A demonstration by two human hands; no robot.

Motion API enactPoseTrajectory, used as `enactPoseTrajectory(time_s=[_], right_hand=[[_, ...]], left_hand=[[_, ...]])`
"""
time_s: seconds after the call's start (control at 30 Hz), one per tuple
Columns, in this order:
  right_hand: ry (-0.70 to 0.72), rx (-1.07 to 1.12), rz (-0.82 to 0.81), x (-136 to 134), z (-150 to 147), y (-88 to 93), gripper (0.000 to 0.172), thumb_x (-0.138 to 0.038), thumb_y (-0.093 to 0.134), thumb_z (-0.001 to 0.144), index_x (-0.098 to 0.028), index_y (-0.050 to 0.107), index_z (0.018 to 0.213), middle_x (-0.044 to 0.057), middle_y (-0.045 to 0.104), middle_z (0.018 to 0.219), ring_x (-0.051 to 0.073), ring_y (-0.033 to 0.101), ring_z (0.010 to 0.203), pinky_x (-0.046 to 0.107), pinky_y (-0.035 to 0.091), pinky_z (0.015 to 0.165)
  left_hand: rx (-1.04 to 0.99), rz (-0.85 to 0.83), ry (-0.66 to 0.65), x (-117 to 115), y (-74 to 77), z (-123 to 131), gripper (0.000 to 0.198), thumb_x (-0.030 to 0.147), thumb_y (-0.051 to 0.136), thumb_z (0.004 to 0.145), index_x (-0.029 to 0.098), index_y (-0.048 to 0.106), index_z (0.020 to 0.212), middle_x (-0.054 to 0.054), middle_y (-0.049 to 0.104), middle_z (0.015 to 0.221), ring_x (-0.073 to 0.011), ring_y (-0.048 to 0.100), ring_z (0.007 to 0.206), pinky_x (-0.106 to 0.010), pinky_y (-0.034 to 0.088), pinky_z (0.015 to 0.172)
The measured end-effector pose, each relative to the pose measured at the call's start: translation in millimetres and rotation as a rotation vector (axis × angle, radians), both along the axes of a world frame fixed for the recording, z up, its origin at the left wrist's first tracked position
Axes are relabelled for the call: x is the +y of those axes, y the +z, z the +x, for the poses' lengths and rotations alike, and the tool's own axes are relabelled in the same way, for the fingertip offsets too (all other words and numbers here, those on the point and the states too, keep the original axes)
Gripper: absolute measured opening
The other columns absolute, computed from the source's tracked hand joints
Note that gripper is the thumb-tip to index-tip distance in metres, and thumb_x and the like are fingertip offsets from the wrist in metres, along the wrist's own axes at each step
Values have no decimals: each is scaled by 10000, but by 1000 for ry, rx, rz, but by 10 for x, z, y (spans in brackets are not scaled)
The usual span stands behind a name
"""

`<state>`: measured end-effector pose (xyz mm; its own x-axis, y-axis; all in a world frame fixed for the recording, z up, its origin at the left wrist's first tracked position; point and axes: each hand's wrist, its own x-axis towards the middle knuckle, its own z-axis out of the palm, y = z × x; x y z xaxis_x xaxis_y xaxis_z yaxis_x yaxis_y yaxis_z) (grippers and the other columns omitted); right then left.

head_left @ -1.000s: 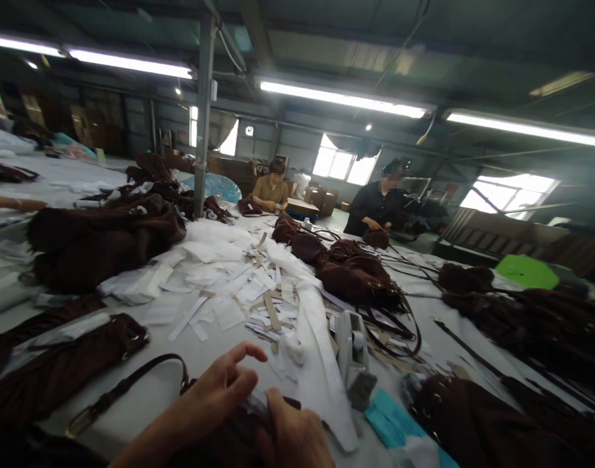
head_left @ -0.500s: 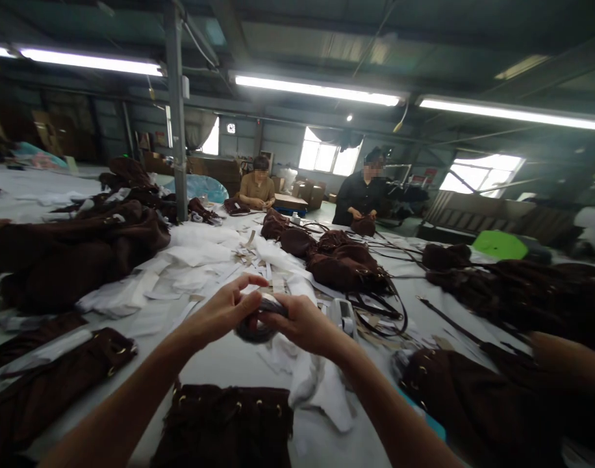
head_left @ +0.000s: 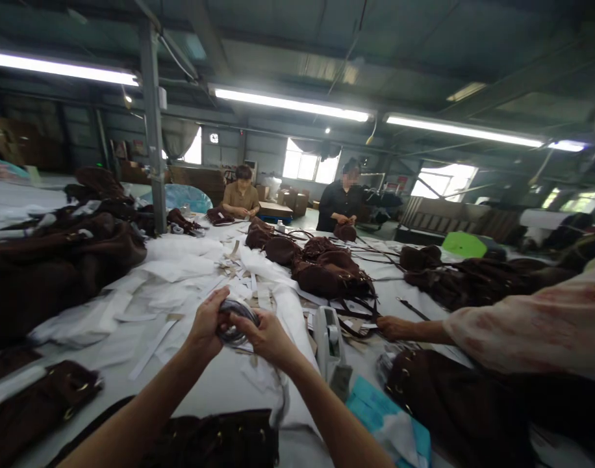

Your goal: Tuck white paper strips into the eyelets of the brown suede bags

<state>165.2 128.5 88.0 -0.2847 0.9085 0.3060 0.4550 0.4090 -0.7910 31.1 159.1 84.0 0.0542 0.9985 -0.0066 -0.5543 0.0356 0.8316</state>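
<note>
Since half a second ago, a co-worker's arm in a pale sleeve with a reddish pattern (head_left: 531,318) has come further in from the right, its hand (head_left: 395,328) now over the table near the brown straps.

In the middle of it all is a shiny grey, ring-shaped coil (head_left: 238,307); from where I stand I can't tell whether it's plastic or wire. It's held up between the two hands, off the table, its broad line sloping down towards the right. Neither hand is nearer: the left hand (head_left: 208,328) curls round its left side, and the right hand (head_left: 271,338) pinches its right side between thumb and fingers.

Below, between the forearms, lies a dark brown bag with brass-coloured eyelets (head_left: 219,439) on the white table (head_left: 204,390). Just right of the right hand stands a pale grey tape dispenser (head_left: 327,335), with a bright blue packet (head_left: 363,396) near it. Beyond the hands are loose white paper sheets (head_left: 173,260) and a heap of brown bags (head_left: 327,266).
</note>
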Motion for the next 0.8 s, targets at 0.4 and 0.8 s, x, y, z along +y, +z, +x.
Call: enactPoseTrajectory(time_s=[0.4,0.8], right_hand=[[-64,-491,27,-445,92,-374,260,-375,526,880,-176,687,928,98,731,842,232,672,787,254,383,611],[-72,-3,91,-625,130,-426,428,-583,489,848,-187,519,689,-39,502,589,113,466,548,231,289,513]], left_hand=[[765,326,-534,-243,-216,-115,361,521,629,753,160,628,753,26,579,591,-123,509,527,-204,356,477],[-76,-254,-360,-524,-221,-3,397,485,749,676,196,513,812,102,463,438,-38,356,332,-128,208,341]])
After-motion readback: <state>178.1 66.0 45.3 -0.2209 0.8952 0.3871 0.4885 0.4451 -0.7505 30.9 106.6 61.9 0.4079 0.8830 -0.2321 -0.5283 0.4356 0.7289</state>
